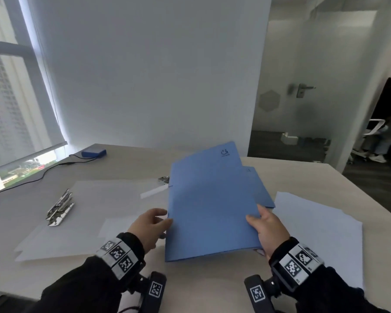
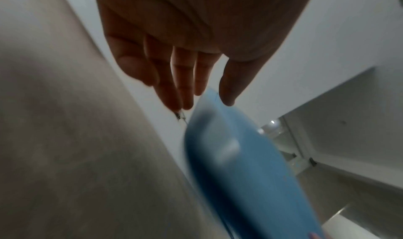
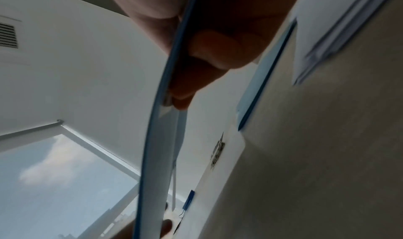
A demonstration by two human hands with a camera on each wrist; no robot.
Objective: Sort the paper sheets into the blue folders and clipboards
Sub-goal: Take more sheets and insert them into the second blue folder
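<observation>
Here your right hand (image 1: 268, 229) pinches the blue folder (image 1: 210, 206) aloft, so your left hand (image 1: 148, 227), fingers relaxed, can open it.

A: What does the raised blue folder (image 1: 210, 204) cover?

B: Most of a second folder (image 1: 259, 188) behind it, and one end of the clipboard clip (image 1: 164, 179).

A: And from the wrists?

B: In the left view the folder is a blur; the left hand (image 2: 185, 41) is cut off at the top. The right hand's (image 3: 209, 41) fingers are partly hidden behind the folder's edge.
</observation>
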